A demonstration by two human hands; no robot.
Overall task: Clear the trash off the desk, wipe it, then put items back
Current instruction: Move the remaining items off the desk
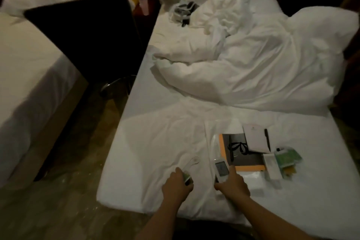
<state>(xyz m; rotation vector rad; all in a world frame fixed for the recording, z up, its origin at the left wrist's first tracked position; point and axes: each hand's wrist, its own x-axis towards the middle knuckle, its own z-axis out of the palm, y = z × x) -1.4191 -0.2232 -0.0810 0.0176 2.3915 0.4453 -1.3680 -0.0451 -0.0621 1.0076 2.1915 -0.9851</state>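
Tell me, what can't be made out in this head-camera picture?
1. Head view: the small greenish thing is mostly covered by the left hand gripping it.
2. Head view: the screen of the white device, in the right hand, is too blurred to read.
3. Head view: print on the green packets is too small.
4. The desk lies outside the frame.

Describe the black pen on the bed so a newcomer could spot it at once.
Start at the white bed with the rumpled duvet; a cluster of small items lies near its foot end, just past the person's right hand. In it, find the white notepad. The black pen is the slim dark stick along the notepad's right edge, up-left of the green packets.
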